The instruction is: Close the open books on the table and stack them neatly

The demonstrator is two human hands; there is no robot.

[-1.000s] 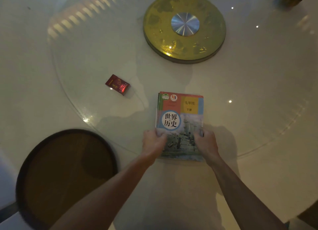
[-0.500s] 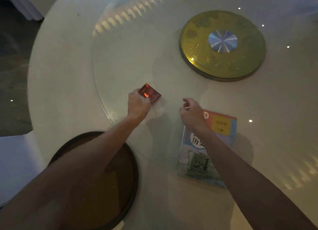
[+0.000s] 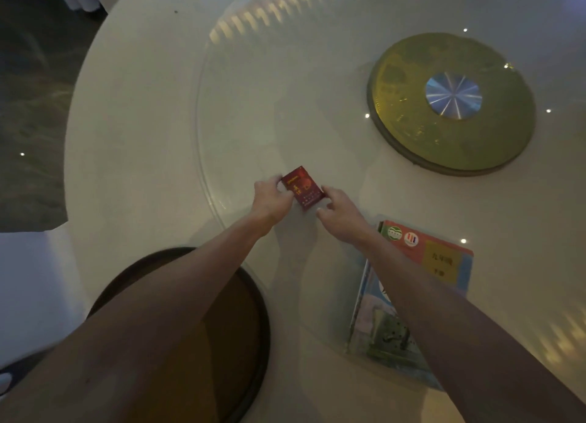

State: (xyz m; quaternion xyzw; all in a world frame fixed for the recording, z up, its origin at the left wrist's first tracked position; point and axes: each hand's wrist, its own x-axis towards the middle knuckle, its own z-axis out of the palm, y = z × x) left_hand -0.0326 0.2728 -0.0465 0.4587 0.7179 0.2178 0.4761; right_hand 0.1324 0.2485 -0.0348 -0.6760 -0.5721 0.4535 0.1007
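Note:
A small red booklet (image 3: 302, 186) with gold print lies closed on the glass turntable. My left hand (image 3: 271, 197) grips its left edge, and my right hand (image 3: 339, 212) holds its right edge with the fingertips. A closed textbook (image 3: 444, 264) with a colourful cover lies flat to the right, near the table's front. My right forearm crosses over it and hides its middle.
The round white table (image 3: 126, 137) carries a glass turntable (image 3: 253, 90) with a gold hub disc (image 3: 450, 102) at the back right. A dark round stool seat (image 3: 241, 321) stands at the table's near edge, under my left arm. Dark floor lies at the far left.
Both hands left the textbook and went to the red booklet. My left hand reached it first, then my right hand joined on its other edge. The booklet has turned more upright.

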